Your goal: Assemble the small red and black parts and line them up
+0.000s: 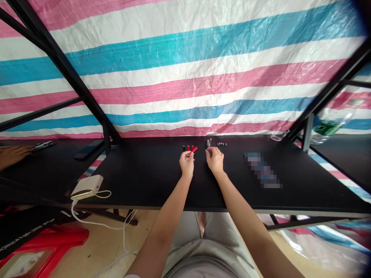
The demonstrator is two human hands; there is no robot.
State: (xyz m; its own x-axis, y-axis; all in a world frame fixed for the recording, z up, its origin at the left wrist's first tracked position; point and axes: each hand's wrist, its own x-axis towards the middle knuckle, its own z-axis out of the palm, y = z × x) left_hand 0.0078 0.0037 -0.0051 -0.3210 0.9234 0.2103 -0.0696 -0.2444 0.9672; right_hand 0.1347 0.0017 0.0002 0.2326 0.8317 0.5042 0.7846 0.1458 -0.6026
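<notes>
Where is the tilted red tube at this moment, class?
In the head view, the red tube is mid-picture, held in the left hand, close to the small red and black pieces on the table.

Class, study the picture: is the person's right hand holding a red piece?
No, the tilted red piece is pinched in the left hand, and the right hand is apart from it.
</notes>
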